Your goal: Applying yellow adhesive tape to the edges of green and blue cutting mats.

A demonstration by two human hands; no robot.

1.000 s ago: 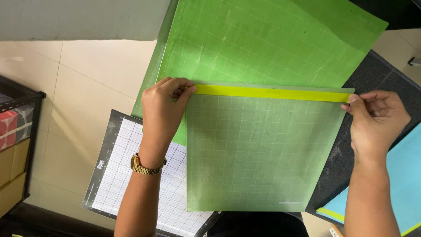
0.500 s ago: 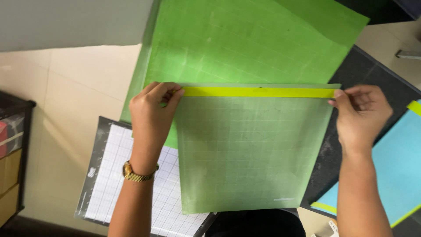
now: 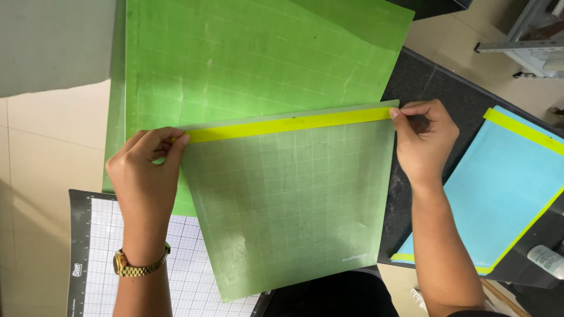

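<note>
Both hands hold a green gridded mat (image 3: 294, 211) by its top corners, along its yellow strip (image 3: 288, 124). The left hand (image 3: 144, 176) pinches the left corner, fingers closed on it; the right hand (image 3: 424, 141) pinches the right corner. The mat hangs above a larger green mat (image 3: 247, 53) and a white gridded mat (image 3: 100, 252); a blue mat (image 3: 505, 188) lies on the dark desk (image 3: 423, 76).

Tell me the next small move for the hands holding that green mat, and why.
Probably lower the green mat flat onto the larger green sheet. Left hand and right hand pinch its two top corners by the yellow strip, and it hangs askew, its lower edge over the white grid mat.
</note>
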